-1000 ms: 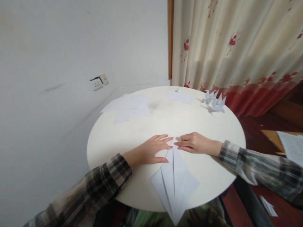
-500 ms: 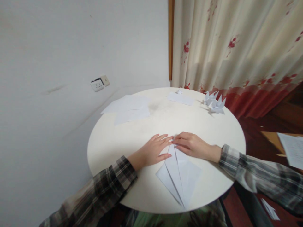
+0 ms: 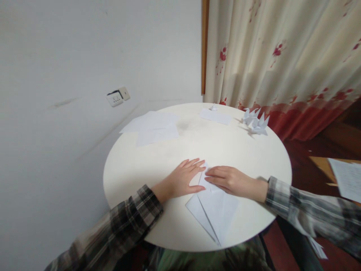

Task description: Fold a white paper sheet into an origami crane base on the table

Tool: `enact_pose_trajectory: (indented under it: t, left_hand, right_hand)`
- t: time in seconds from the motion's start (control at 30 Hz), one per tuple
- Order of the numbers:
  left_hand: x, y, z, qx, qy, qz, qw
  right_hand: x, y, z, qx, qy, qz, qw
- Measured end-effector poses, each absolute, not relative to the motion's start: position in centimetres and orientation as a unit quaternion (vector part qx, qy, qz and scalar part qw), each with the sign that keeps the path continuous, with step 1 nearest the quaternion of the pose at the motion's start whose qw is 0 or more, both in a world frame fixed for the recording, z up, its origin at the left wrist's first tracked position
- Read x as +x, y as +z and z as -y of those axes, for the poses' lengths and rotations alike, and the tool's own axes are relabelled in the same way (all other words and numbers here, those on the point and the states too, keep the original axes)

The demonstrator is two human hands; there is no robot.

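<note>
A folded white paper (image 3: 217, 210) lies on the round white table (image 3: 126, 180), its narrow end away from me and a pointed corner towards the near edge. My left hand (image 3: 184, 178) rests flat on the left side of the paper's upper part, fingers spread and thumb apart. On the right side, my right hand (image 3: 229, 180) lies on the upper part with its fingers together, the fingertips pressing on the paper. Part of the folded upper end is hidden beneath both hands.
White sheets (image 3: 158, 128) lie at the table's back left. A small folded piece (image 3: 213, 107) sits by another sheet (image 3: 216, 116) at the back. Folded paper cranes (image 3: 258, 124) stand at the back right. Beyond the table, at right, is a written sheet (image 3: 346, 178).
My right hand has slid slightly towards me and right, along the paper. The long fold line down the paper's middle no longer shows. My left hand has barely moved.
</note>
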State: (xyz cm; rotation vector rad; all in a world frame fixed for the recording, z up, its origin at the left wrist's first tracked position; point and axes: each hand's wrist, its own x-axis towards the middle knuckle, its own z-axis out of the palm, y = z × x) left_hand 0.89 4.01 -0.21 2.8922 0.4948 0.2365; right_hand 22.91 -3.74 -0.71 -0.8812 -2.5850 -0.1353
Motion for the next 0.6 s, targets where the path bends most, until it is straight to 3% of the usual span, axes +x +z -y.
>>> enact_pose_trajectory:
  t: [0.27,0.6]
  left_hand:
    - [0.8,0.3,-2.9,0.981,0.115,-0.152,0.036]
    - [-0.4,0.7,-1.0,0.977,0.158,-0.138,0.04]
  right_hand:
    - [22.9,-0.4,3.6,-0.308,-0.026,0.928,0.206]
    - [22.8,-0.5,3.5,-0.314,-0.022,0.925,0.212]
